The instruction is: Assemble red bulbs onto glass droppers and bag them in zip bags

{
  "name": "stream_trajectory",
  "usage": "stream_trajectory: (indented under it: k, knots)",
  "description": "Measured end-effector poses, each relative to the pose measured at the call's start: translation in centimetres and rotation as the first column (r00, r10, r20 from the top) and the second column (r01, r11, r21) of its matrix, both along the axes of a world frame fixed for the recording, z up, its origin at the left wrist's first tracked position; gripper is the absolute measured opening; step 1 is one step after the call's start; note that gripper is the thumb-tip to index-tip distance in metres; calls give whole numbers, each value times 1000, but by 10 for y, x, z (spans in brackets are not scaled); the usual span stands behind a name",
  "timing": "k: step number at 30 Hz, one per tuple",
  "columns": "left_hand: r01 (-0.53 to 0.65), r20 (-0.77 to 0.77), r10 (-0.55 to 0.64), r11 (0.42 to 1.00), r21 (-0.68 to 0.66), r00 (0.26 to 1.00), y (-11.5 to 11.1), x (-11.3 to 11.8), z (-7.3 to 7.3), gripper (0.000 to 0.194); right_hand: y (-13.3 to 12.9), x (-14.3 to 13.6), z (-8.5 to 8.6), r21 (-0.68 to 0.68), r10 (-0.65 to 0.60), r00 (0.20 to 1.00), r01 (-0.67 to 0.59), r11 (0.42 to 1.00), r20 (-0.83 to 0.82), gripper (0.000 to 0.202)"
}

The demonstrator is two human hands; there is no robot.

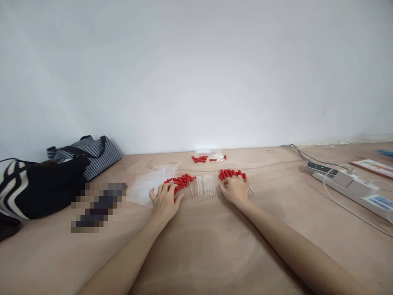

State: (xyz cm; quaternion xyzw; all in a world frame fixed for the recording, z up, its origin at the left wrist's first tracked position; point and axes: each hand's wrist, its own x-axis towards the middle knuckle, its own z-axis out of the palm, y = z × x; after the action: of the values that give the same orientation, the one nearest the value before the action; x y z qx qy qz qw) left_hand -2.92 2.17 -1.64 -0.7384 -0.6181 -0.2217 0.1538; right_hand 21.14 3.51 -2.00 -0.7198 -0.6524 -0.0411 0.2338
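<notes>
My left hand (pixel 166 200) rests with its fingers apart on a loose pile of small red pieces (pixel 183 180), beside thin clear plastic bags (pixel 143 186). A row of thin whitish sticks (pixel 207 186) lies side by side between my two hands. At the right end of that row, my right hand (pixel 236 189) has its fingers bent down over some sticks, just below a row of red pieces (pixel 230 173). What its fingertips touch is hidden. Farther back lie more red pieces (pixel 201 158) and a clear bag (pixel 215 153).
On the left are a striped bag (pixel 101 157), a black bag (pixel 58 190) and a pixelated dark object (pixel 100 207). A power strip (pixel 350 188) with cables and a colourful card (pixel 374 167) lie at the right. A pale wall (pixel 196 73) stands behind the table (pixel 196 254).
</notes>
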Motion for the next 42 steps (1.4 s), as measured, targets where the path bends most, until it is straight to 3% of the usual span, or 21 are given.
stream_trajectory:
  k: [3, 8, 13, 18, 20, 22, 25, 29, 33, 35, 39, 42]
  knots:
    - [-29, -14, 29, 999, -17, 999, -1, 2, 1, 21, 12, -11, 2, -91, -35, 998, 39, 995, 43, 29]
    - [-60, -59, 59, 998, -13, 997, -10, 1, 14, 28, 22, -14, 0, -87, -54, 997, 59, 994, 60, 29]
    - [137, -109, -162, 969, -206, 981, -11, -17, 27, 7, 23, -15, -2, -65, -63, 996, 67, 996, 63, 33]
    - [309, -67, -325, 933, -182, 943, -6, -19, 30, 7, 19, -13, 1, -25, -55, 997, 56, 998, 48, 31]
    - [421, 57, -417, 894, -155, 907, -8, -10, 29, 8, 12, -10, 3, 43, -4, 1000, 2, 999, 31, 28]
    - [545, 235, -507, 827, -136, 829, -14, 2, 26, 9, 1, -5, 3, 147, 126, 992, -129, 981, 25, 23]
    - [685, 425, -578, 712, -155, 697, -27, 19, 19, 8, -21, 7, -2, 256, 389, 917, -398, 881, 90, 17]
    - [792, 504, -625, 560, -242, 596, -36, 29, 12, 15, -46, 25, -11, 275, 564, 800, -601, 751, 207, 19]
    - [819, 504, -651, 507, -268, 568, -34, 23, 13, 19, -56, 31, -13, 224, 608, 772, -636, 738, 186, 20]
    - [811, 464, -670, 530, -248, 580, -33, 21, 14, 19, -58, 27, -13, 208, 619, 775, -631, 747, 128, 20]
    - [681, 358, -594, 705, -199, 720, -35, 27, 11, 27, -59, 17, -13, 199, 632, 774, -627, 753, 45, 19]
    - [596, 309, -525, 774, -213, 793, -35, 35, 3, 32, -59, 13, -15, 194, 639, 768, -635, 748, 49, 19]
